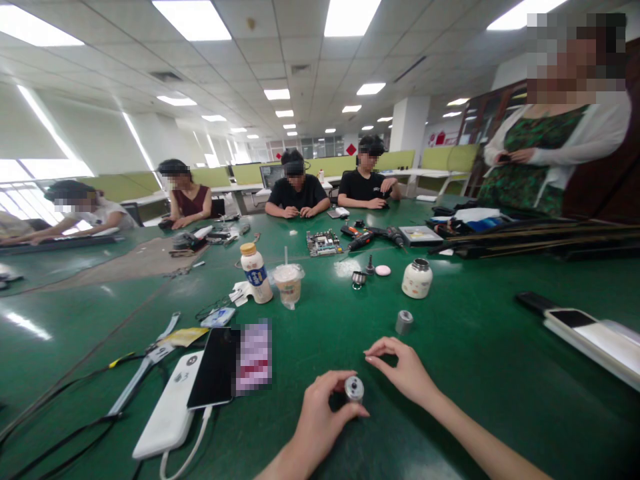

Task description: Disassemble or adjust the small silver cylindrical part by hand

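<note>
My left hand point(325, 415) holds a small round silver metal part point(355, 389) between thumb and fingers, its end face with a dark centre turned up. To the right and slightly farther off, my right hand point(403, 371) hovers with thumb and index fingertips near each other; whether something tiny is between them is too small to make out. Beyond it a silver cylinder point(404, 322) stands upright on the green table point(320, 333). Farther back are a cream jar point(417, 279) with a metal neck, a pink disc point(383, 270) and a small metal cup-like part point(358, 279).
On the left lie a white power bank point(167, 407), a phone point(215, 367) and cables. A bottle point(257, 273) and a drink cup point(289, 285) stand mid-table. Behind are a circuit board point(324, 243) and power drills point(363, 239). Several people are around the table.
</note>
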Available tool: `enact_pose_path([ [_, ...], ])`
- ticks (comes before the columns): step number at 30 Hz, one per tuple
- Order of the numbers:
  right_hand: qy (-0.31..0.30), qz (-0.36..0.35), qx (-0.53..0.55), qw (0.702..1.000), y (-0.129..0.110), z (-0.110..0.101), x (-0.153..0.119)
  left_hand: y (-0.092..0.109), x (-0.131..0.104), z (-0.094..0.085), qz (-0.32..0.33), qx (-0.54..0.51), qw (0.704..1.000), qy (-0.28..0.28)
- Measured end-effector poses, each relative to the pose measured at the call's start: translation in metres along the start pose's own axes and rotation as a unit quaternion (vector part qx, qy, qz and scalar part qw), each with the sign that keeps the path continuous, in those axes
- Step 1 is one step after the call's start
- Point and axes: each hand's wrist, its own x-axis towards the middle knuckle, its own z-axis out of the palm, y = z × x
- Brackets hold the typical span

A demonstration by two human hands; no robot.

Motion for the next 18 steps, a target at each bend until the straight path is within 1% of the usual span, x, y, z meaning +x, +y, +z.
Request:
enact_pose_path([
  [2,-0.003,-0.005,0.015,1.0,-0.017,0.0,-0.003,0.0,0.0,0.0,0.0,-0.001,1.0,0.002],
  [5,-0.028,-0.016,0.058,0.998,-0.046,0.001,-0.011,-0.001,-0.001,0.001,0.006,-0.01,1.0,0.008],
  [8,-0.054,-0.029,0.031,0.998,-0.064,0.003,-0.019,-0.002,0.0,0.002,0.018,-0.03,0.999,0.01],
  [11,-0.067,-0.035,-0.013,0.997,-0.066,0.007,-0.023,-0.001,0.0,0.001,0.019,-0.039,0.999,0.005],
  [15,-0.071,-0.037,-0.026,0.996,-0.062,0.012,-0.024,0.001,0.0,0.0,0.018,-0.036,0.999,0.002],
  [18,-0.07,-0.044,-0.036,0.996,-0.06,0.011,-0.023,0.0,0.0,0.0,0.017,-0.028,0.999,0.002],
])
